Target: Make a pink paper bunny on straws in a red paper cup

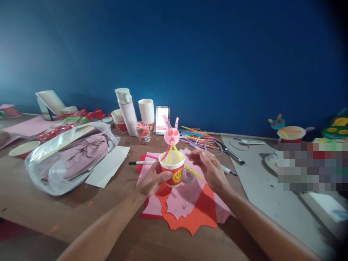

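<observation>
My left hand (153, 181) grips a red paper cup (166, 173) with a gold emblem, thumb on its front and fingers around its left side. Pink and yellow sticks rise from the cup, and a pink paper animal head (172, 137) with ears and red eyes sits on top of them. To the cup's right, my right hand (208, 168) hovers with loosely bent, parted fingers and nothing visible in it. A roll of clear tape (189, 175) and a yellow stick (193, 172) lie between them. Underneath are cut pink sheets (176, 203) and orange sheets (195, 223).
A plastic bag with mauve cloth (84, 150) and a white card (108, 166) lie left. Behind stand a white flask (127, 116), stacked paper cups (146, 110) and a glass of red scraps (143, 133). Colourful sticks (199, 137), scissors and pens lie right; another decorated cup (291, 135) stands farther right.
</observation>
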Demonstrator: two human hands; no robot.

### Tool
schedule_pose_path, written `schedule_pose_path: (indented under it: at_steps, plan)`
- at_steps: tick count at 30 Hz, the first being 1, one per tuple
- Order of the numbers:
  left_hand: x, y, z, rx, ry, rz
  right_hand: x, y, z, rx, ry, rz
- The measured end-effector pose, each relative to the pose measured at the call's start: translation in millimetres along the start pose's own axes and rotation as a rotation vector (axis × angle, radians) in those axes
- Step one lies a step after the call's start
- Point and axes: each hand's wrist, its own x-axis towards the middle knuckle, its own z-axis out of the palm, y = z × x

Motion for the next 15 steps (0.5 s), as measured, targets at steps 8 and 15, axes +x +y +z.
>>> schedule_pose_path:
  at_steps: [8, 15]
  plan:
    - [-0.5, -1.2, -3.2, -0.009, -0.037, -0.011, -0.2, 1.3, 5.7, -0.136, -0.117, -0.049]
    - [0.7, 3.2, -1.7, 0.01, -0.035, 0.005, -7.6, -8.2, 3.8, -0.375, -0.35, -0.192]
